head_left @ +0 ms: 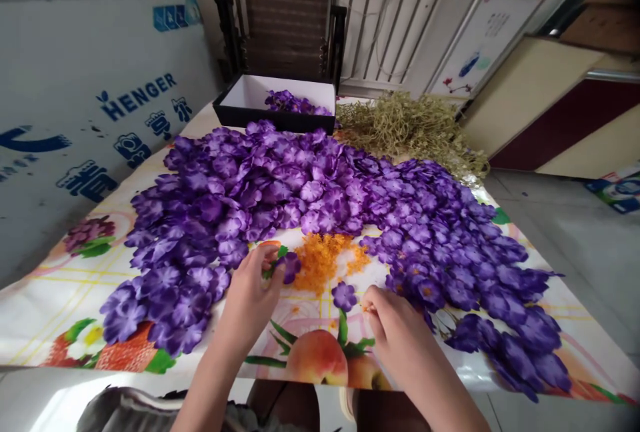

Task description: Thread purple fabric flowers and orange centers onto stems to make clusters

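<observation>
My left hand (256,280) pinches a purple flower (291,267), my right hand (393,317) an orange bit (367,309); black box (275,119) at twelve, dried stems (413,125) at one.

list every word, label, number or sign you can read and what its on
"HENGER": large pale panel, left.
Blue characters and icon strip there: not surely readable.
Faint lettering, panel's left edge: too blurred.
Small print on the white appliance: too small.
Any print on the floor package: too blurred.

Bare left hand (254,280), bare right hand (391,317), bare slender forearms (216,369)
</observation>
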`<state>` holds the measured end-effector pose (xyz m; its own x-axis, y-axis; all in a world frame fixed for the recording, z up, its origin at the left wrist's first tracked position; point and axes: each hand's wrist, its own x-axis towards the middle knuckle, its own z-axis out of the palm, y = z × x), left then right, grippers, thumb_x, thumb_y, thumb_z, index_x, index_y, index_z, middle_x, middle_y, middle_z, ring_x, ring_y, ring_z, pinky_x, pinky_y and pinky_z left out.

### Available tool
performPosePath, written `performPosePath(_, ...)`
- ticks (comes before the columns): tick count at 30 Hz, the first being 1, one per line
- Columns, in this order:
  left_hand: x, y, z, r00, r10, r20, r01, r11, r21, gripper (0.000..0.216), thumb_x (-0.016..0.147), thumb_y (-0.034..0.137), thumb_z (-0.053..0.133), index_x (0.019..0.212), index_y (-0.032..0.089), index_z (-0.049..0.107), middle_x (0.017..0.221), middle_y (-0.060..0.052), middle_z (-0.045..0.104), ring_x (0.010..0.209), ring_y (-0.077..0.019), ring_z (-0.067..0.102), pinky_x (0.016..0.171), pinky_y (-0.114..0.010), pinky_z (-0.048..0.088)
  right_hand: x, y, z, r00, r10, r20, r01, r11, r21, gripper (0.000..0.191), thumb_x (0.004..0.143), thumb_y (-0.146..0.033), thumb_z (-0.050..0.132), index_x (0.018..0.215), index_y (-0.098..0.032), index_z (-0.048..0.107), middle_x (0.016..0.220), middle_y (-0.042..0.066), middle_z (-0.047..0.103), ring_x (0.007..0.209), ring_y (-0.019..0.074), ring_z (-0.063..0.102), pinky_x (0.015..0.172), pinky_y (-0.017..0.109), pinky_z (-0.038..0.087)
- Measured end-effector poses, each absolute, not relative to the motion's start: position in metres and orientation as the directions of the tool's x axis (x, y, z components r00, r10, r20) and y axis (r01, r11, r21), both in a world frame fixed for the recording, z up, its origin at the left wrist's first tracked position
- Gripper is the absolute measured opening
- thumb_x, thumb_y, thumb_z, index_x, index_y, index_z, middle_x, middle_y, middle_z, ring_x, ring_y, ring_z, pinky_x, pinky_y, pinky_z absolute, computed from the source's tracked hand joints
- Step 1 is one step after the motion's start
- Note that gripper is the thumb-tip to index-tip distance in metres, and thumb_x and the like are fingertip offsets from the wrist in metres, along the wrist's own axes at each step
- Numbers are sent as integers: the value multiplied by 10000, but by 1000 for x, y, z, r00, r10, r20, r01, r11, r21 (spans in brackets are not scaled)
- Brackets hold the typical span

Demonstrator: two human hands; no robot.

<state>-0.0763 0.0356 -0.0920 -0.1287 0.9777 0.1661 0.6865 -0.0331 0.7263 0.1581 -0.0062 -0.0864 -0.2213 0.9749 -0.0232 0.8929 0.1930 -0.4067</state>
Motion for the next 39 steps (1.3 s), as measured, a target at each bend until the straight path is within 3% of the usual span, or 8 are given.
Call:
performPosePath(6, -85, 33, -98, -45, 990, 137, 692, -68, 719, 292, 744, 178, 553, 1030, 193, 610, 843, -61, 669, 848, -264, 600, 805, -418, 461, 137, -2, -73, -187, 968, 166, 774, 249, -582, 122, 886, -138, 419, 828, -225, 481, 696, 5, 609, 615, 166, 613, 580, 257, 453)
performPosePath(13, -94, 35, -87, -67, 991, 118, 595, -55, 802, 233, 788, 175, 539, 998, 178, 638, 859, -66, 680, 809, -223, 641, 772, -367, 501, 120, 1, -70, -53, 981, 188, 711, 169, -683, 177, 881, -174, 446, 930, -216, 611, 783, 36, 690, 628, 171, 614, 614, 268, 476)
performPosePath(17, -95, 28, -75, -123, 983, 137, 440, -70, 895, 156, 849, 226, 536, 980, 183, 609, 934, -67, 675, 885, -201, 653, 812, -335, 512, 119, 2, -70, 19, 990, 143, 633, 99, -768, 130, 887, -234, 473, 867, -216, 600, 736, 21, 660, 658, 176, 616, 611, 258, 467)
performPosePath(21, -88, 21, -66, -174, 984, 28, 96, -11, 995, 150, 816, 177, 582, 964, 196, 574, 881, -21, 624, 744, -149, 641, 675, -267, 525, 122, 0, -68, 72, 995, 62, 529, 15, -848, 118, 881, -283, 501, 846, -216, 591, 608, -26, 539, 504, 136, 499, 477, 229, 398)
performPosePath(26, -75, 19, -64, -46, 999, 6, 128, 0, 992, 156, 821, 121, 507, 917, 187, 611, 804, 4, 580, 626, -105, 576, 600, -237, 477, 134, -3, -70, 115, 993, -37, 349, -75, -934, 107, 880, -311, 521, 896, -216, 570, 678, -2, 614, 535, 144, 585, 517, 229, 496)
performPosePath(32, -57, 20, -63, -6, 1000, -30, 201, 30, 979, 228, 760, 102, 423, 851, 186, 614, 699, 15, 531, 608, -121, 508, 532, -233, 407, 146, -4, -73, -144, 985, 100, 570, 165, -805, 156, 918, -199, 441, 908, -222, 594, 857, 41, 709, 816, 188, 690, 736, 283, 526)
performPosePath(35, -48, 21, -62, -10, 998, -54, 215, 55, 975, 225, 748, 125, 398, 784, 194, 609, 622, 30, 479, 558, -121, 440, 505, -240, 353, 148, -5, -76, -222, 965, 137, 656, 251, -712, 214, 894, -114, 426, 889, -231, 606, 845, 27, 689, 803, 184, 660, 720, 289, 500)
performPosePath(39, -38, 21, -58, 97, 992, -76, 232, 52, 971, 233, 742, 163, 376, 633, 193, 578, 530, 38, 402, 503, -121, 366, 492, -257, 292, 155, -5, -82, -229, 963, 139, 661, 259, -704, 233, 891, -81, 405, 875, -229, 584, 804, 26, 660, 742, 171, 639, 661, 266, 478)
